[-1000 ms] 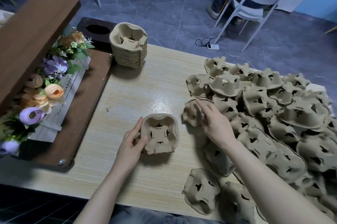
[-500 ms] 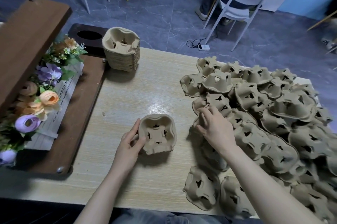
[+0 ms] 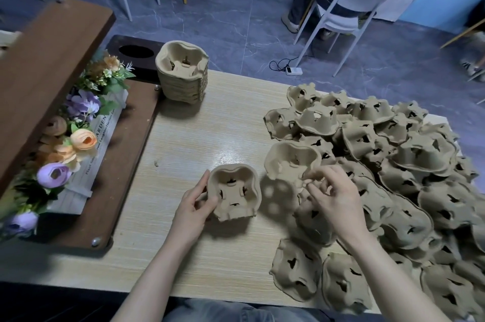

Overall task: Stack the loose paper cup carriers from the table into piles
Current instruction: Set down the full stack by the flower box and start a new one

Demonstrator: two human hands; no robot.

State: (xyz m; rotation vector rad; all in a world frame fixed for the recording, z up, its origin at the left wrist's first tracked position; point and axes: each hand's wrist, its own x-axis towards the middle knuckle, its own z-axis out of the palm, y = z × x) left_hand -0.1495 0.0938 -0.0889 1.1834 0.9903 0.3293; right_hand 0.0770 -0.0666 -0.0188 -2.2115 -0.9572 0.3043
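Note:
A small pile of brown pulp cup carriers (image 3: pixel 233 194) stands open side up on the table's near middle. My left hand (image 3: pixel 193 206) grips its left edge, thumb over the rim. My right hand (image 3: pixel 332 190) pinches the near rim of one loose carrier (image 3: pixel 290 160), lifted and tilted open side toward me, just right of the small pile. A big heap of loose carriers (image 3: pixel 393 177) covers the table's right half, most lying upside down. A taller finished stack (image 3: pixel 182 72) stands at the far left of the table.
A brown wooden tray (image 3: pixel 126 164) with artificial flowers (image 3: pixel 76 143) and a white sign lies along the left edge. Beyond the light wood table (image 3: pixel 196 133) is grey floor with a white chair (image 3: pixel 349 15), a seated person's legs and a cable.
My right hand has picked a carrier off the heap's left edge, turned it open side up and lifted it toward the small pile. My left hand stays on the pile.

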